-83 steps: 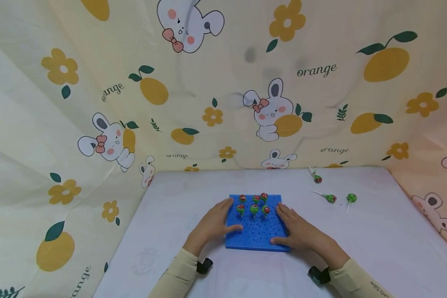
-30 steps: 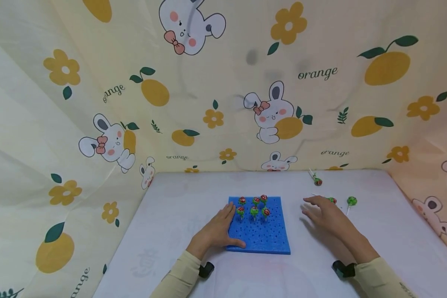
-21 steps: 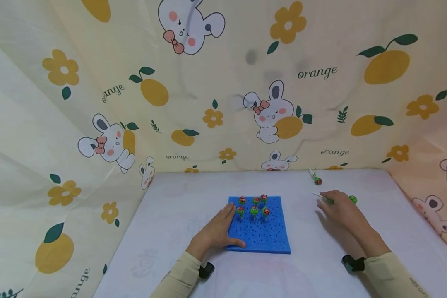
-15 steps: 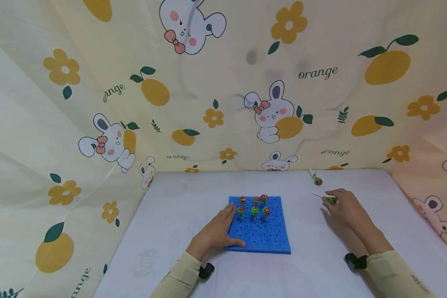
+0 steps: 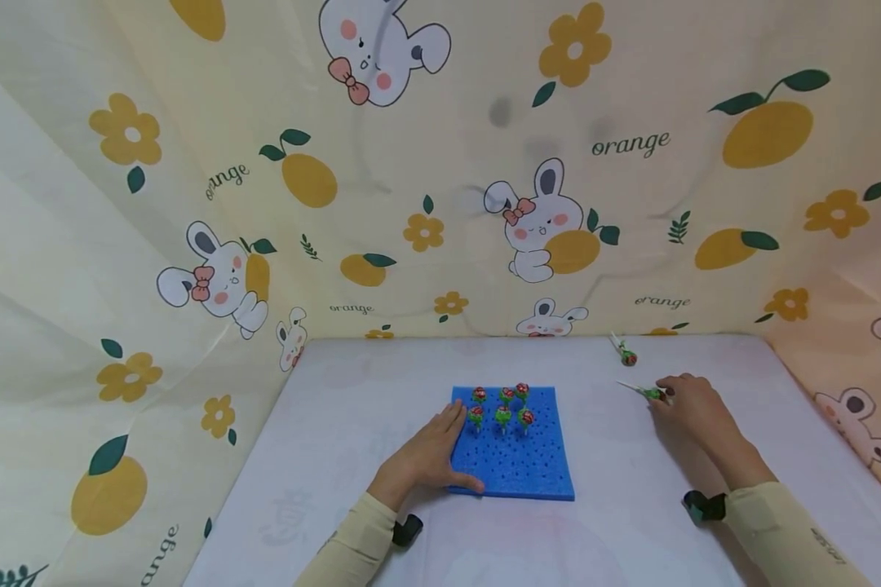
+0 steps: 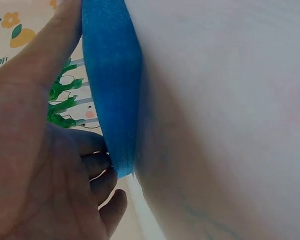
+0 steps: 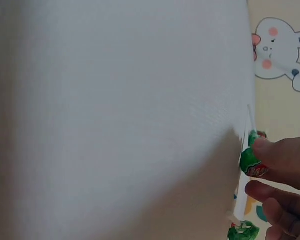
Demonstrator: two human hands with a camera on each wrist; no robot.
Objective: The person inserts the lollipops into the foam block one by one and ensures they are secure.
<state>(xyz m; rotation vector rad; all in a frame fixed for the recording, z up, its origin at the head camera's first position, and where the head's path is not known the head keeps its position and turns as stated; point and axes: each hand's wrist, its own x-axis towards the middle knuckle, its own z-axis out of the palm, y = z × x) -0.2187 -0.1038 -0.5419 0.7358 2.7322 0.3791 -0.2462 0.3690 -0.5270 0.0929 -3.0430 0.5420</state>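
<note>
A blue foam board [image 5: 521, 473] dotted with small holes lies on the white table, several green-and-red lollipops [image 5: 502, 417] standing upright in its far half. My left hand [image 5: 422, 452] rests along the board's left edge, fingers extended and thumb over the near left corner. Off to the right, my right hand [image 5: 705, 416] pinches the wrapped head of a lollipop [image 5: 649, 393] between thumb and fingers; its white stick points left. In the right wrist view the thumb lies over that green wrapper [image 7: 251, 162].
Another lollipop [image 5: 627, 357] lies farther back near the table's far edge. In the right wrist view one more green lollipop [image 7: 244, 231] lies below the fingers; the right hand hides it from the head view. A patterned cloth [image 5: 470, 269] hangs behind the table [image 5: 367, 383].
My right hand has left the board's right side, moved right and taken the lollipop's head between its fingers. My left hand has shifted slightly nearer along the board's left edge.
</note>
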